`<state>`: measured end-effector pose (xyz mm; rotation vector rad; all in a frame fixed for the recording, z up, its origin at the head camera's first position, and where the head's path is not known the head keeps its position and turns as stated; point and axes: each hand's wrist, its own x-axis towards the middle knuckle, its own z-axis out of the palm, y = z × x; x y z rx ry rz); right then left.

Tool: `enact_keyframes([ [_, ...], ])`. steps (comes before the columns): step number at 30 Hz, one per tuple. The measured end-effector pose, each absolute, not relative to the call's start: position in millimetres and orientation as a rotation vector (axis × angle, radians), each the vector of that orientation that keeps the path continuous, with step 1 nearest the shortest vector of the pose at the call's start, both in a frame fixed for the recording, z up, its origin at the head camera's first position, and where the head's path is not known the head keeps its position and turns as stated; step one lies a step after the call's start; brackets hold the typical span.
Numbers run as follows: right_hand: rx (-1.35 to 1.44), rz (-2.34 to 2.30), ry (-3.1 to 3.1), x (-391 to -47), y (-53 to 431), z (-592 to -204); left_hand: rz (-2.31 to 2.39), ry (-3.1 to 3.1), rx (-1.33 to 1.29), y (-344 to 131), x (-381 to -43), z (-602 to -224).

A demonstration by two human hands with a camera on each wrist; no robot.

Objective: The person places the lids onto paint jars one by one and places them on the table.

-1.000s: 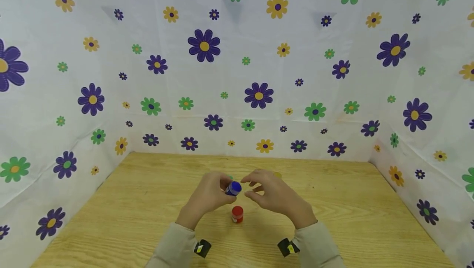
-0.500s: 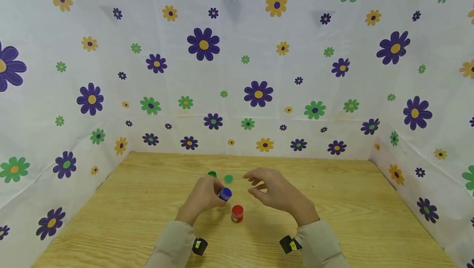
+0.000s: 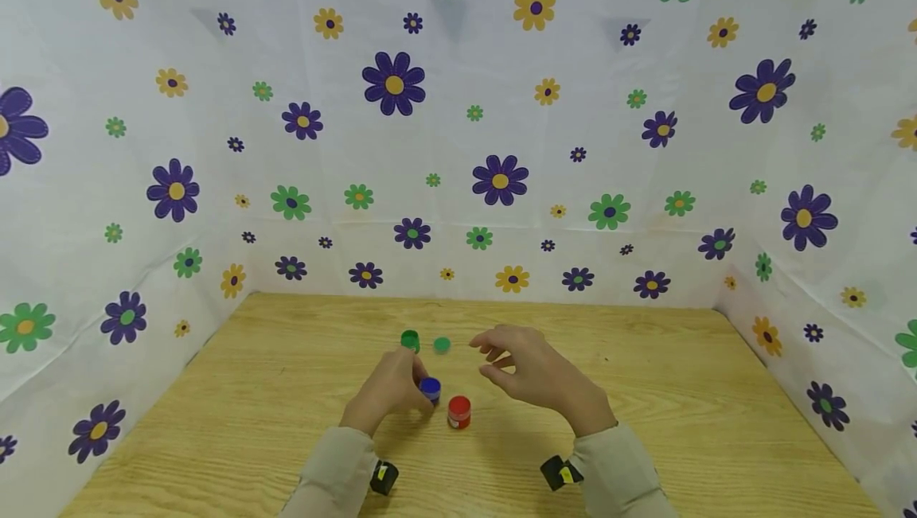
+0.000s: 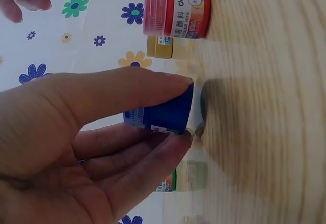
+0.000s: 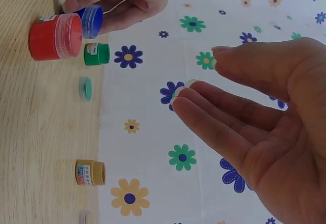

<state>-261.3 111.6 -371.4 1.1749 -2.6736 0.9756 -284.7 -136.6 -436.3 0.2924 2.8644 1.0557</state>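
Left grip [image 3: 387, 387] has lowered the blue jar [image 3: 430, 389], pinched thumb-to-fingers, to just above the tabletop [image 3: 666, 407] beside the red jar [image 3: 459, 413]; placing seems nearly done. Right grip [image 3: 532, 367] hovers loosely parted, holding nothing.

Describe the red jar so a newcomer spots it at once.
On the wooden table, look between the left hand and right hand. Just right of the held blue jar, the red jar stands upright: the only red one, nearest the person.
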Motion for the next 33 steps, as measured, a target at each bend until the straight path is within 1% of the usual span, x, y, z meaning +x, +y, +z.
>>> enact_keyframes([
  [21,1.193,0.957,-2.684,-262.3,112.0,-375.3,0.968,2.831,0.239,-139.3,-284.2,-433.8],
  [28,1.194,0.953,-2.695,-263.3,113.4,-375.2,0.949,2.816,0.228,-148.1,-279.6,-411.4],
  [33,1.187,0.961,-2.71,-263.8,113.2,-375.9,1.011,2.912,0.181,-160.2,-288.6,-401.3],
])
